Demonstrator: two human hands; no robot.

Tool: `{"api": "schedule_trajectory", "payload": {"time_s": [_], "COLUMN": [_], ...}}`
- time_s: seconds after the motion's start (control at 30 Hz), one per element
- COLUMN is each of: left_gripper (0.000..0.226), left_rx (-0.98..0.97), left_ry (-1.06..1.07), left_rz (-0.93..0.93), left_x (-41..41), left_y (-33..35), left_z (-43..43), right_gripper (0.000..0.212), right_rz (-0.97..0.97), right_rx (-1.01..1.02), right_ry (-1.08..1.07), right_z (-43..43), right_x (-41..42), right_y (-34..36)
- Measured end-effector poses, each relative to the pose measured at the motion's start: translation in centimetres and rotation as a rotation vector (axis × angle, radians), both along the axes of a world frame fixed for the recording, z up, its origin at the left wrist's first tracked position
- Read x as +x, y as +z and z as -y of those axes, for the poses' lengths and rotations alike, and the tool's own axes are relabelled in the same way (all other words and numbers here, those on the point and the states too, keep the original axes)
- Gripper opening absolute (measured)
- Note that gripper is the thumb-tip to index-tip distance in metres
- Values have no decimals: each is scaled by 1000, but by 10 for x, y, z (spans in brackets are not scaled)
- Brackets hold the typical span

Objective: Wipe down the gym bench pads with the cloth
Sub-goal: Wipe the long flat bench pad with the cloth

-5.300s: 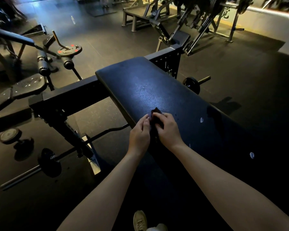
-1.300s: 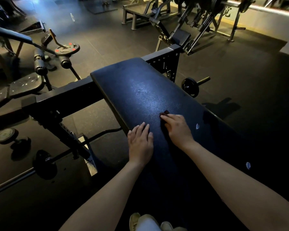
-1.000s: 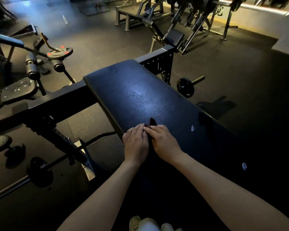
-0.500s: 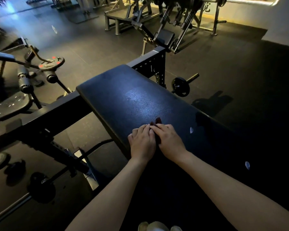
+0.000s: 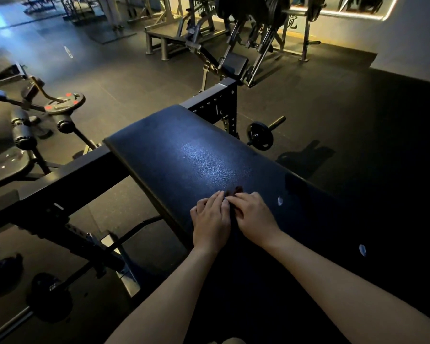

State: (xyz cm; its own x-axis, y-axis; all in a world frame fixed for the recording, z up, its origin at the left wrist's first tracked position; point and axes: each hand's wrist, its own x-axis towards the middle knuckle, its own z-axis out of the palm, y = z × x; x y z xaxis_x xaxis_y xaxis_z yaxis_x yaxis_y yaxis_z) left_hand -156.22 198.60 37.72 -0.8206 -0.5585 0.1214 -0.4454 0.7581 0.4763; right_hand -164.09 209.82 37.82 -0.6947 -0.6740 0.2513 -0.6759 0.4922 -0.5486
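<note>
I note left hand (image 5: 210,219) now closed up against right hand (image 5: 252,216); both flat, fingers pressing cloth (image 5: 235,189) onto bench pad (image 5: 184,150); stretch beyond fingertips probably unwiped.

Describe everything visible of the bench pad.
The bench pad is long and dark, with a grained, leather-like cover and rounded far corners. It rests on a black metal frame. Light shines on its middle; two pale spots mark its right side. The left hand and right hand rest on it, a dark cloth at their fingertips.
</note>
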Motion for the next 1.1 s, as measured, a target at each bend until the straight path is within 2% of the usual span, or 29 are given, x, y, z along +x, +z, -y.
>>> {"api": "schedule_trajectory", "payload": {"time_s": [0.07, 0.2, 0.3, 0.43, 0.5, 0.57, 0.67, 0.73, 0.83, 0.97, 1.1], "left_gripper": [75, 77, 76, 62, 67, 74, 74, 74, 74, 73, 71], "left_rx": [-9, 37, 68, 74, 56, 47, 38, 33, 18, 21, 2], "left_ry": [-5, -4, 5, 12, 5, -2, 1, 5, 15, 21, 6], "left_rz": [1, -18, -44, -44, -46, -48, -35, -23, -24, -27, -6], "left_x": [0, 0, 0, -2, -1, -1, -2, -2, -3, -4, -4], "left_y": [0, 1, 2, -1, -1, -1, -1, -1, -1, -1, -1], "left_z": [0, 0, 1, 2, 2, 1, 0, 1, 1, 0, 1], "right_gripper": [37, 40, 35, 29, 29, 31, 37, 37, 31, 39, 34], "right_rz": [-25, 41, 11, -34, -84, -91, 30, 10, -58, -33, -8], "right_rx": [8, 50, 59, -29, -10, 3, 46, 81, 25, 15, 52], "right_ry": [3, -218, -147, 4, 70, -19, -209, -193, -118, -14, -141], "right_z": [0, 3, 7, 1, 1, 1, 3, 7, 11, 9, 6], "right_x": [-16, -47, -30, 0, -17, -45, -65, -53, -22, -7, -43], "right_y": [3, 5, 1, -4, -3, 1, 6, 3, -2, 3, 12]}}
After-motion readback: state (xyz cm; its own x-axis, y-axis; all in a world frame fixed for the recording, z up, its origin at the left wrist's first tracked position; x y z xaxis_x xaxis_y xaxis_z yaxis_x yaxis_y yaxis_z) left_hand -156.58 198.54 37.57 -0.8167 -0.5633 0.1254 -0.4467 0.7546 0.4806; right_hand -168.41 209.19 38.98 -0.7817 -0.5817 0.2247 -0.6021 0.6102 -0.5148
